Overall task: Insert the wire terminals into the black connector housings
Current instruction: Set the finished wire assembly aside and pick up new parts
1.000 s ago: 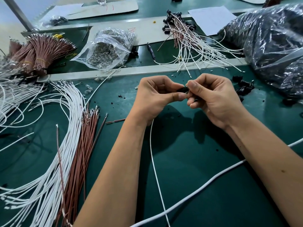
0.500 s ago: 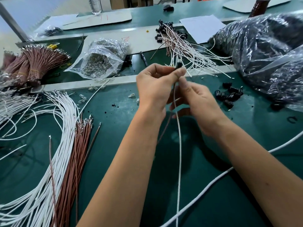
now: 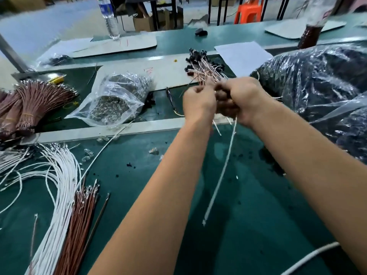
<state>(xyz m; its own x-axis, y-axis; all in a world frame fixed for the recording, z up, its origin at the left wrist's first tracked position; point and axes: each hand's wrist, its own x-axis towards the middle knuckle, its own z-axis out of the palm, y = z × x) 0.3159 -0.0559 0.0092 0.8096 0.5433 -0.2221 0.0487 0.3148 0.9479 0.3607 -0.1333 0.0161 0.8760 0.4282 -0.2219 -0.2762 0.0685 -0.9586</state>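
White insulation marks the one wire (image 3: 220, 175) in play: it hangs slack from the underside of the right hand (image 3: 243, 100), slanting down toward the green mat (image 3: 258, 225), its free end hovering just above the surface. Both hands are raised, knuckles toward the camera, pressed close together in front of the finished pile of wired connectors (image 3: 204, 68) at the back of the bench. The left hand (image 3: 198, 102) is curled with its fingertips pinched toward the right; the right hand is a closed fist around the top of the white wire. The black housing itself cannot be seen; it is presumably buried between the two sets of fingers, but blur and the backs of the hands hide it. The main risk, as I judge it, is a terminal that has not seated fully: with the wire dangling unsupported, its own swing or a tug could draw a half-latched terminal back out, or bend the thin crimp at the mouth of the housing. A second risk is the loose tail snagging in the white wire bundle (image 3: 59, 185) or the brown wire bundle (image 3: 79, 219) lying to the left, dragging neighbours along when the assembly is set down.
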